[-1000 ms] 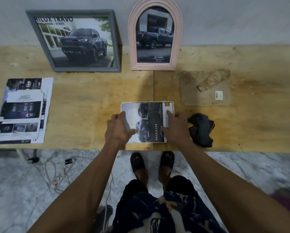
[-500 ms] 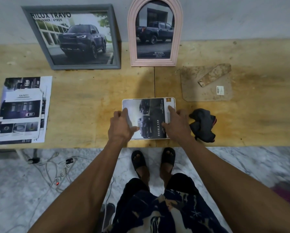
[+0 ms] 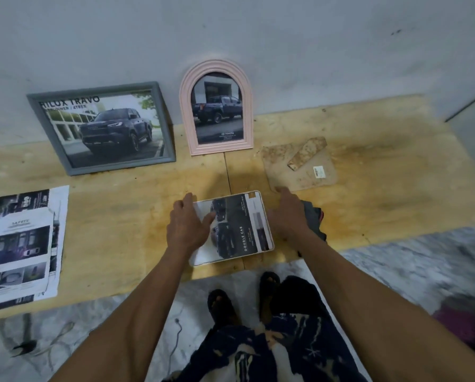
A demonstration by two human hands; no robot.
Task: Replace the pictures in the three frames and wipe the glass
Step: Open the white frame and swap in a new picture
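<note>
At the far left of the pale, stained plywood counter (image 3: pixel 115 213) lies a loose stack of glossy printed brochure sheets (image 3: pixel 21 244), flat and slightly fanned, dark car photos on white paper. Behind them, leaning against the grey wall, stands a rectangular grey-painted wooden frame (image 3: pixel 104 128) holding a picture of a dark pickup, its long side running across. Just beside it, also propped upright on the wall, is a pink arched frame (image 3: pixel 216 107) with ribbed moulding and another truck picture under glass, its long axis vertical. Near the counter's front edge lies the small white rounded-corner frame (image 3: pixel 231 227), flat and face up, with a glossy car print in it; its long axis runs roughly away from the person, tilted a little to the left, and the "DOUBLE CAB" lettering reads sideways along that length. The left hand (image 3: pixel 186 224) rests on the frame's left edge, fingers spread loosely with the thumb lying on the glass, not closed around anything. The right hand (image 3: pixel 288 216) is open too, fingers stretched forward just right of the frame, over a crumpled dark cloth (image 3: pixel 315 221) that touches the frame's right side. Beyond it lies a worn brown fibreboard backing panel (image 3: pixel 302 166) with a mottled stand strip and a small white label, flat on the counter.
</note>
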